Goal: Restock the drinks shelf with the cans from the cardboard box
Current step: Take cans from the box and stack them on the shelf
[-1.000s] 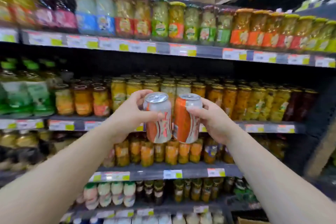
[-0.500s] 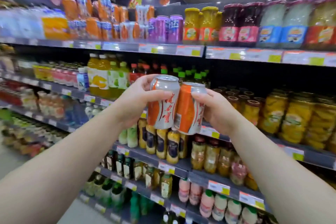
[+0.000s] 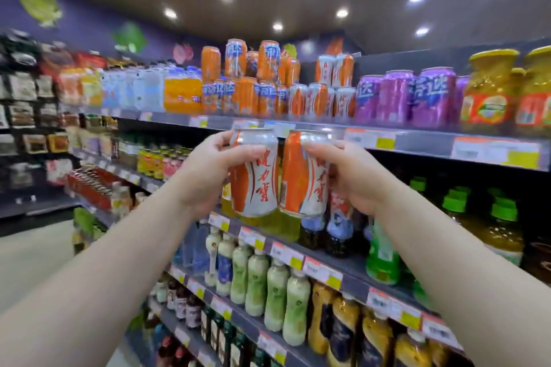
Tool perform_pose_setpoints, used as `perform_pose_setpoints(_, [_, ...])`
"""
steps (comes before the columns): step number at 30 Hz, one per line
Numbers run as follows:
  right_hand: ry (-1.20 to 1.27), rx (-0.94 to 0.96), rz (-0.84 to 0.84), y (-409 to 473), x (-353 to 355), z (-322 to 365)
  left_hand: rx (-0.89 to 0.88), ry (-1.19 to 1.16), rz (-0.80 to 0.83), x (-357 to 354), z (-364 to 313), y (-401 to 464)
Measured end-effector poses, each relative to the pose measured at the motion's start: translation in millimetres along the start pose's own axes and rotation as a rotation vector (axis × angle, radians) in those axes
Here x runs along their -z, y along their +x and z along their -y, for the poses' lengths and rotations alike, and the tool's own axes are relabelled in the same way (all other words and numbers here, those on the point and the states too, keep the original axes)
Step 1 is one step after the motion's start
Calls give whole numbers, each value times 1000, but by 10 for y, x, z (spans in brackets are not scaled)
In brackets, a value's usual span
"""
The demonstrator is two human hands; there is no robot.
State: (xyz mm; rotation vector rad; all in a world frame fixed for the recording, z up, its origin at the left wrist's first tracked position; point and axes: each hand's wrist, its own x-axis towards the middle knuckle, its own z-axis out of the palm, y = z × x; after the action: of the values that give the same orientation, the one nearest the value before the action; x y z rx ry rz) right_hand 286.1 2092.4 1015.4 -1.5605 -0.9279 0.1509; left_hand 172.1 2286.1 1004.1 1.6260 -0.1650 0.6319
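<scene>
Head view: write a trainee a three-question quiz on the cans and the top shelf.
1. True or false: each hand holds one orange-and-white can.
2. Where do matching cans already stand? A) top shelf, between orange and purple cans B) bottom shelf
3. What colour are the cans just right of the matching ones?

Key:
1. True: left hand grips one can, right hand grips the other can.
2. A: matching cans on the top shelf.
3. Purple: purple cans.
</scene>
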Motion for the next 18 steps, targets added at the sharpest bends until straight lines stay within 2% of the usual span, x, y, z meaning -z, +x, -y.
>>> perform_pose_setpoints(5, [-83,8,-28,815,85,154,-43,-44,-5,232,51,878])
perform_pose_setpoints(8, [-132,20,-59,1149,174,210,-62,-96,52,308,91,1366])
perform_pose_setpoints(18, [-236,36,-541,1664,391,380,-142,-201,366,335,208,2682])
